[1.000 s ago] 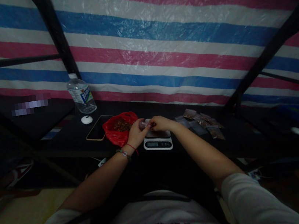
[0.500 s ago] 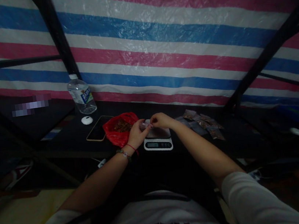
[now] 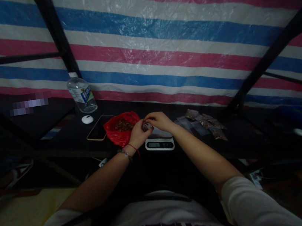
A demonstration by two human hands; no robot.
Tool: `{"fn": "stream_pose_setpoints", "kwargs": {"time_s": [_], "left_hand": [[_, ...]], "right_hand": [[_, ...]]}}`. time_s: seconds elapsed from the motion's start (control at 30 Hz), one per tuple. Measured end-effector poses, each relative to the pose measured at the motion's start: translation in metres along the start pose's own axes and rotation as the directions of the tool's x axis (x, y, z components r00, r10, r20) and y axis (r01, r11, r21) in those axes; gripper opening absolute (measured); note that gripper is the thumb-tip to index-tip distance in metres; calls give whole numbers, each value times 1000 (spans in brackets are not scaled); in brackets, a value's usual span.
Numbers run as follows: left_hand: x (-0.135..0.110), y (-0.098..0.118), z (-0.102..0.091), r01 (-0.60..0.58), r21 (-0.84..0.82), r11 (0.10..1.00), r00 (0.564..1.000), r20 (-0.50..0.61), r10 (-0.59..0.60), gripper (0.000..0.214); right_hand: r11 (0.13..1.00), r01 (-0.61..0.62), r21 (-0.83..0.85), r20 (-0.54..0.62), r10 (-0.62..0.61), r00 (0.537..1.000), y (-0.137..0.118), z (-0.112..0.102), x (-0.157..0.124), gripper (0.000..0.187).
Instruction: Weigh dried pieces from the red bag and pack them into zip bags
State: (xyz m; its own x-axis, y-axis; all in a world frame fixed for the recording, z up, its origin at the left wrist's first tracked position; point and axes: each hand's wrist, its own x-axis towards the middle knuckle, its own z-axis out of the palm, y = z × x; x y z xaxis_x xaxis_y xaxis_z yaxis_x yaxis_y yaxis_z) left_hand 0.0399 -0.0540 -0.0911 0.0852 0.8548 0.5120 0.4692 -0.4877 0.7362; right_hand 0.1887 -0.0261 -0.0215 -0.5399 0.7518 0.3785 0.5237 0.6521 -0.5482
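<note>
Right hand now further left, at small bag, long axis unclear.

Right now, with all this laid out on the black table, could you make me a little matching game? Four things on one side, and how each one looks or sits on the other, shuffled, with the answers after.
Things:
1. scale
2. red bag
3. phone
4. bottle

Looks or states:
A. upright, with a white cap
B. open, with brown pieces inside
C. lying flat, dark screen facing up
D. white, partly hidden by the right hand

Right pairs: 1-D, 2-B, 3-C, 4-A.
</note>
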Motion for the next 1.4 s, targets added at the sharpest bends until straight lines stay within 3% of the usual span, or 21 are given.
{"fn": "stream_pose_setpoints", "kwargs": {"time_s": [0.13, 0.27, 0.37, 0.47, 0.57, 0.63, 0.77, 0.87, 0.97, 1.1, 1.2, 1.27, 1.4], "left_hand": [[-2, 4, -3, 47, -21, 999, 997, -62, -48, 44], [-3, 6, -4, 78, -23, 997, 993, -88, -80, 46], [-2, 5, -5, 74, -13, 997, 994, -85, -75, 46], [-3, 5, -5, 61, -6, 998, 995, -80, -62, 46], [-3, 7, -7, 10, -2, 1000, 997, -75, -10, 45], [-4, 12, -8, -40, 6, 999, 996, -75, 41, 46], [-9, 27, -10, -128, 15, 992, 991, -31, 129, 47], [-14, 38, -11, -143, -85, 986, 989, 35, 147, 48], [-20, 49, -15, -13, -356, 934, 979, 184, 84, 46], [-27, 65, -21, 365, -676, 640, 875, 484, 12, 48], [-31, 73, -23, 483, -716, 504, 826, 564, 10, 49], [-32, 74, -23, 504, -690, 520, 807, 590, 0, 46], [-30, 71, -20, 474, -537, 698, 755, 656, -8, 35]], "right_hand": [[984, -122, -133, -55, 116, 992, 19, -4, 0, 21], [917, -202, -343, 137, 262, 955, 35, 2, -3, 18], [892, -204, -402, 170, 292, 941, 36, 7, -5, 15], [915, -222, -336, 87, 265, 960, 30, 4, -7, 13], [959, -226, -172, -145, 202, 969, 18, -4, -13, 14], [983, -160, -85, -240, 136, 961, 6, -8, -20, 12], [999, -30, -42, -227, 20, 974, -17, -11, -38, 10], [999, 25, -22, -185, -29, 982, -29, -17, -56, 15], [996, 92, 21, -94, -89, 992, -35, -29, -73, 18], [991, 125, 38, 64, -127, 990, -42, -46, -87, 14], [995, 85, 55, -1, -85, 996, -49, -57, -92, 8], [996, 59, 73, -42, -56, 998, -51, -63, -94, 8], [993, 34, 110, -35, -30, 999, -46, -66, -99, 5]]}}
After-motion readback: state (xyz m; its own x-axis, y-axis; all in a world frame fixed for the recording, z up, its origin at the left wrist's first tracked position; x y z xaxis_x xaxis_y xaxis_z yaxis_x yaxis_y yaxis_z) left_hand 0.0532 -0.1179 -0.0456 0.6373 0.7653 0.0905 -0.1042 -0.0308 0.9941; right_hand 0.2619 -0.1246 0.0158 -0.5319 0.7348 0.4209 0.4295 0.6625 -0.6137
